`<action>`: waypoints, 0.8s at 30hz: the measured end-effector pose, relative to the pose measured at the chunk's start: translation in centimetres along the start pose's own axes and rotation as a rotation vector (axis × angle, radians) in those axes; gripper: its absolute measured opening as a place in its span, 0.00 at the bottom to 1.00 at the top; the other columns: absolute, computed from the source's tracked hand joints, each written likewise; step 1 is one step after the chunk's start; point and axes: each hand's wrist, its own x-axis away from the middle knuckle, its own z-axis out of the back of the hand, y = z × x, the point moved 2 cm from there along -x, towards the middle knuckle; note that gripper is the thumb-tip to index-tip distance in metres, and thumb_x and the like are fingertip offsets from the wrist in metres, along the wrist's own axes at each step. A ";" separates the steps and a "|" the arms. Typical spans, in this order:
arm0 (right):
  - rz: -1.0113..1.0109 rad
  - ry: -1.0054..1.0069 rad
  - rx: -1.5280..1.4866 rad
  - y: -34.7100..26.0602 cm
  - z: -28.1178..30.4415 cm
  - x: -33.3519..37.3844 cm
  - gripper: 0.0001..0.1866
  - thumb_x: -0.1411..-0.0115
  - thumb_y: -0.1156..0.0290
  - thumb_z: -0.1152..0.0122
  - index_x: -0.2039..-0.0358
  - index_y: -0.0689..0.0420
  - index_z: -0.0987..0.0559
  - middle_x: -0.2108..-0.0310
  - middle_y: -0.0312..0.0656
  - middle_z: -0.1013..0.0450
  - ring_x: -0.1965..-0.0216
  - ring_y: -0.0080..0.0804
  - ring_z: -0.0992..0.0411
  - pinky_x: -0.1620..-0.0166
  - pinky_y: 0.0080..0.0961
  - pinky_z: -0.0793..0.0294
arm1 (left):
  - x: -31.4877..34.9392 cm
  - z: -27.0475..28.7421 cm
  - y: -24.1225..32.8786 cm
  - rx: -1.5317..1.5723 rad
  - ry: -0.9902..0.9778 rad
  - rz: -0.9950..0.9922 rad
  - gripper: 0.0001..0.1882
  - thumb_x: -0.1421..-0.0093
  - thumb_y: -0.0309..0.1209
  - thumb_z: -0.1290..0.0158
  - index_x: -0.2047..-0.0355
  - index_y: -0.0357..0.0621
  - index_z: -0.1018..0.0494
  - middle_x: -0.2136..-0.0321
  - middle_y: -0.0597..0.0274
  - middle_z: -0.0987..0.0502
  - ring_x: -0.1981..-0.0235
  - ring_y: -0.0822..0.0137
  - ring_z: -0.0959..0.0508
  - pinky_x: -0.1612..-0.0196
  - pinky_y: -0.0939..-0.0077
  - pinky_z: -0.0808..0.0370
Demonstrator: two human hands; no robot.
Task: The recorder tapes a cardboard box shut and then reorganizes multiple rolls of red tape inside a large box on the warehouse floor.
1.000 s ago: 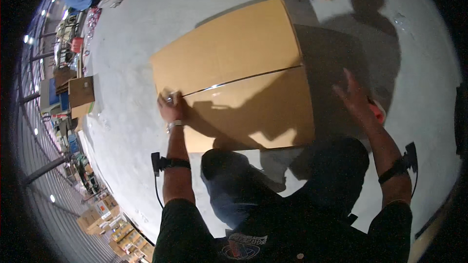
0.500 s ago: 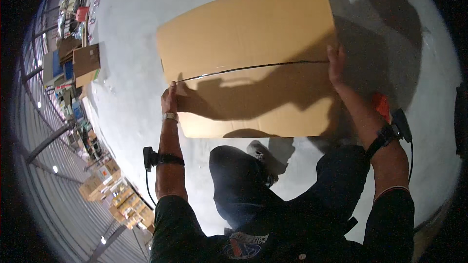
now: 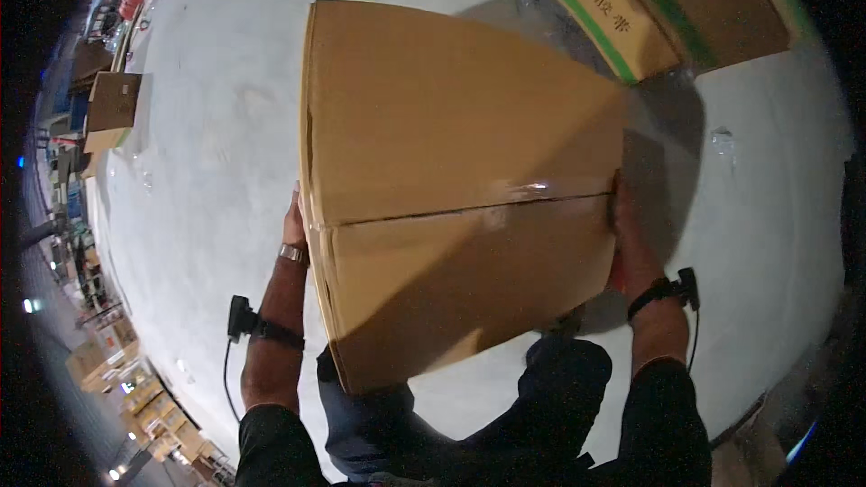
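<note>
Carton (image 3: pixel 465 140) held between left hand (image 3: pixel 293 224) and right hand (image 3: pixel 625 214), opposite sides; finger spread mostly hidden

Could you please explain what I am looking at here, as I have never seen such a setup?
There is no machine: these are a person's own bare hands, seen by a wide camera worn on the head and looking down. The left hand and right hand hold a large cardboard box by opposite sides; I cannot tell whether it is lifted. Green-striped cardboard and a scrap of clear plastic lie nearby on the floor. Black straps circle both forearms.
</note>
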 end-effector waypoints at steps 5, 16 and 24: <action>-0.023 0.172 0.111 2.2 0.9 5.8 0.39 0.36 0.41 0.58 0.39 0.64 0.40 0.38 0.49 0.43 0.38 0.40 0.45 0.37 0.37 0.48 | 4.5 -6.1 1.9 -0.102 -0.068 0.003 0.28 0.31 0.48 0.65 0.45 0.35 0.34 0.52 0.55 0.25 0.51 0.65 0.25 0.47 0.69 0.28; -0.164 0.084 -0.015 -0.9 2.2 15.4 0.35 0.37 0.44 0.55 0.50 0.69 0.28 0.52 0.48 0.28 0.51 0.35 0.32 0.47 0.34 0.35 | 9.0 -1.5 4.9 -0.568 -0.090 -0.182 0.30 0.33 0.53 0.62 0.62 0.35 0.27 0.70 0.61 0.23 0.69 0.71 0.26 0.63 0.74 0.28; 0.124 0.532 0.159 -6.1 19.8 24.7 0.27 0.37 0.48 0.51 0.76 0.64 0.26 0.76 0.47 0.28 0.70 0.36 0.30 0.65 0.40 0.33 | 10.4 -13.5 6.2 -0.300 -0.307 -0.201 0.29 0.33 0.51 0.62 0.60 0.35 0.26 0.69 0.62 0.23 0.66 0.70 0.27 0.57 0.71 0.29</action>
